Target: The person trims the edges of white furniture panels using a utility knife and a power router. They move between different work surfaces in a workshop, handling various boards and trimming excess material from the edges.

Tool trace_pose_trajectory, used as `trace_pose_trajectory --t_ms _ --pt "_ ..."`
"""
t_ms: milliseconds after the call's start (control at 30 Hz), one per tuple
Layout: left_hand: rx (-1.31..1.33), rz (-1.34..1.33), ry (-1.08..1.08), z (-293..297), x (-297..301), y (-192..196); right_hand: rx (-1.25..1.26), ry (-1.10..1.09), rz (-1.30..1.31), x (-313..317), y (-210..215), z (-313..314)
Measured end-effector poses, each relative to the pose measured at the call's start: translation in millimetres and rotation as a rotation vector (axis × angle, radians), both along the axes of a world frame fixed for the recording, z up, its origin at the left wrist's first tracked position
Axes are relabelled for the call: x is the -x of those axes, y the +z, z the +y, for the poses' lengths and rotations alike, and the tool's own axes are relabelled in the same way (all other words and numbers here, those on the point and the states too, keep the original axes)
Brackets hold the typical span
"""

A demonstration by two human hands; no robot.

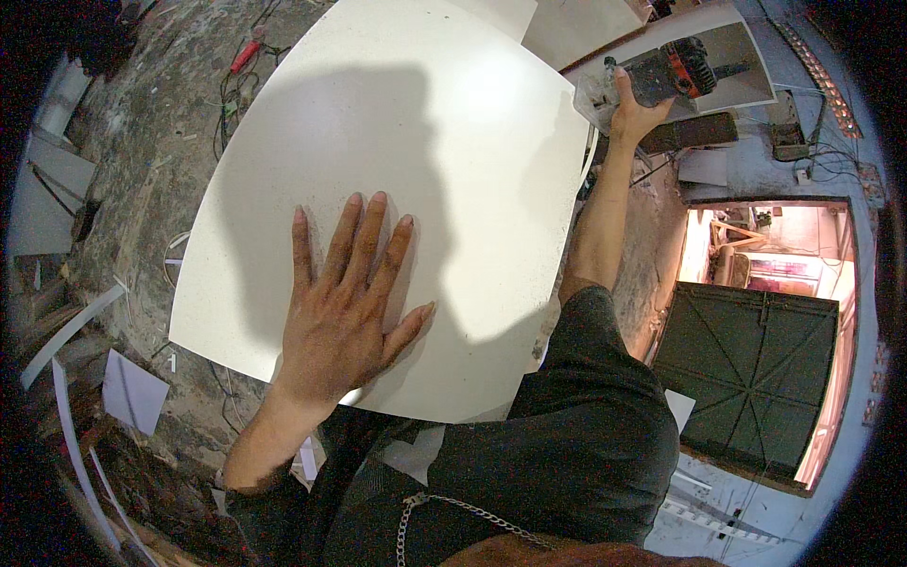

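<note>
item: white panel (397, 142), lying flat over the cluttered floor (151, 123). left hand (345, 302) lay spread on its near half, grip wide, holding nothing. right hand (635, 111) gripped an orange-and-black power tool (666, 74) at the panel's far right edge. best kept pressed firm, tool steady.

No packages, labels, signs or screens apparent, though the dim cluttered edges are hard to read

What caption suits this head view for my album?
Left hand flat on large white board; right hand grips orange-and-grey power tool at its edge.
</note>
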State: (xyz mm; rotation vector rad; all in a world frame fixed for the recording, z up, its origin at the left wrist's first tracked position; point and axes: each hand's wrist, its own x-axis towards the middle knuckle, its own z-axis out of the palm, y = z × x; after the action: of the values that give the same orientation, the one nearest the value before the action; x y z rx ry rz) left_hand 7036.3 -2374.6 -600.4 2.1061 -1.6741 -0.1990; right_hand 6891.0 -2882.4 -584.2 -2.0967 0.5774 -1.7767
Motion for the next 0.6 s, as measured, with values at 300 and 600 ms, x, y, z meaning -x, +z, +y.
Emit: trace_pose_trajectory --t_ms 300,600 --pt "-0.004 0.003 0.002 2.8 2.3 0.3 0.031 -0.036 0.035 2.2 2.5 3.5" --pt "-0.029 0.016 0.0 1.7 4.0 0.4 0.002 -0.022 -0.013 6.1 -0.9 -4.6"
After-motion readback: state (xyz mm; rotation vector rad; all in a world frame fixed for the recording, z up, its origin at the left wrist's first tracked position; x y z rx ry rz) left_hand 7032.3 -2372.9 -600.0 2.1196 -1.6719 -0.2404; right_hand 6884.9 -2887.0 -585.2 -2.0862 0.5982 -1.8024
